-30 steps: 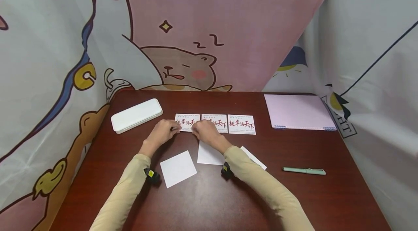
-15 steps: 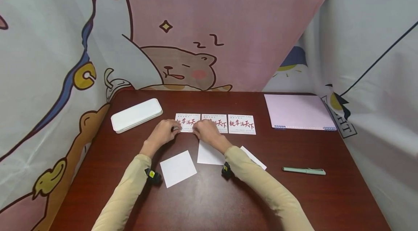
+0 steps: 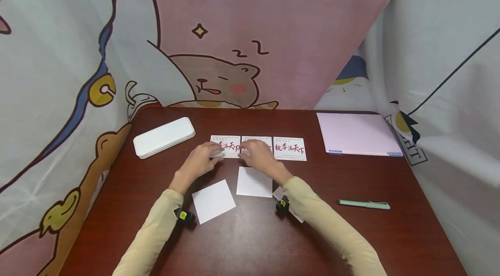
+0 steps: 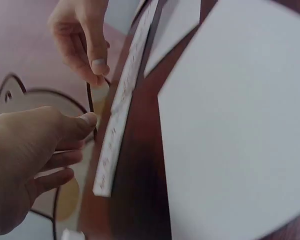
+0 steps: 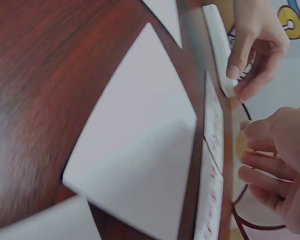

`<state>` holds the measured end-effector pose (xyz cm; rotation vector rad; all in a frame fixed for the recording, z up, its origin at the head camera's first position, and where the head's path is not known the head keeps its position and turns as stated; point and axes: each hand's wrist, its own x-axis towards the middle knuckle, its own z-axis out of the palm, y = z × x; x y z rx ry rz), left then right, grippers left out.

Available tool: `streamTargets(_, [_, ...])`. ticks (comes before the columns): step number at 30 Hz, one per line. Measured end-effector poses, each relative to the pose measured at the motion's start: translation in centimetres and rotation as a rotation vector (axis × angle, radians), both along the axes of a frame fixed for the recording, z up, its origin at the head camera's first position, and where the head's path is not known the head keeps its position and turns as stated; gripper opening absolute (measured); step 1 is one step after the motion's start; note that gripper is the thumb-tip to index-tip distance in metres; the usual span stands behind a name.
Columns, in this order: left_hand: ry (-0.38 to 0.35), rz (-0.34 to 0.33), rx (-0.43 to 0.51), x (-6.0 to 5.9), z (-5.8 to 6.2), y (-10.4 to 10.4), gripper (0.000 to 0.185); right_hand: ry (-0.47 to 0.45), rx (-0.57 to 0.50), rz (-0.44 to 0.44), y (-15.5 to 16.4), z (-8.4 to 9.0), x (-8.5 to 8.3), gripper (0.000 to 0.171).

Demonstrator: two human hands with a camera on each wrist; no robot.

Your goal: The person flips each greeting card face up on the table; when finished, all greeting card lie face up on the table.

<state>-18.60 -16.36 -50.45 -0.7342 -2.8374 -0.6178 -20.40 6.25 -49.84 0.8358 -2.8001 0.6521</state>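
Where the two hands meet, three white cards printed with red and black characters lie edge to edge in a row on the desk: the left card (image 3: 225,146) under the left hand (image 3: 200,161), the middle card (image 3: 255,142) under the right hand (image 3: 261,156), and the right card (image 3: 289,149) just beyond the right hand, uncovered. Each card is a flat, thin rectangle; in the left wrist view the row (image 4: 121,105) shows edge-on as a narrow white strip. Nearer the person than the hands lie plain white sheets: one (image 3: 213,201) by the left forearm, one (image 3: 254,182) just behind the right hand, and a third (image 3: 291,213) partly hidden under the right sleeve. The desk (image 3: 250,241) is dark reddish wood, hung round with cartoon-printed cloth, pink at the back and white at the sides. A white case (image 3: 164,137) sits well to the left of the left hand, a pink notebook (image 3: 357,133) well to the right of the right hand, and a green pen (image 3: 363,204) lies beside the right forearm. Both hands rest palm down with loosely bent fingers, fingertips touching the cards; whether either pinches a card I cannot tell.
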Motion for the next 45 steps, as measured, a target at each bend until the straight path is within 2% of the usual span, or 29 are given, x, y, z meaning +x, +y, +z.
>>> streamTargets(4, [-0.024,-0.035,-0.002,1.1,1.0,1.7,0.036,-0.030,-0.020,-0.020,1.9,0.9,0.7,0.028])
streamTargets(10, [-0.121,-0.102,-0.039,3.1,2.0,4.0,0.050,-0.074,0.013,-0.004,4.3,2.0,2.5,0.043])
streamTargets(15, [-0.166,-0.150,-0.094,4.7,1.9,5.5,0.065,-0.134,0.127,0.015,5.6,2.3,4.6,0.061])
streamTargets(20, [-0.181,-0.172,-0.116,5.6,1.0,6.5,0.073,-0.173,0.207,0.054,6.3,1.6,6.1,0.077])
streamTargets(25, [-0.185,-0.173,-0.127,5.9,0.3,7.2,0.080,-0.184,0.285,0.053,6.6,0.6,6.8,0.093])
streamTargets(29, [-0.208,-0.161,-0.142,5.8,0.0,7.3,0.082,-0.179,0.302,0.049,6.6,0.1,6.6,0.094])
streamTargets(41, [-0.227,-0.143,-0.126,5.3,0.0,7.6,0.087,-0.274,0.234,0.075,6.8,-0.1,5.6,0.091])
streamTargets(45, [-0.236,-0.138,-0.119,5.3,0.1,7.7,0.089,-0.265,0.205,0.081,6.9,-0.3,5.7,0.092])
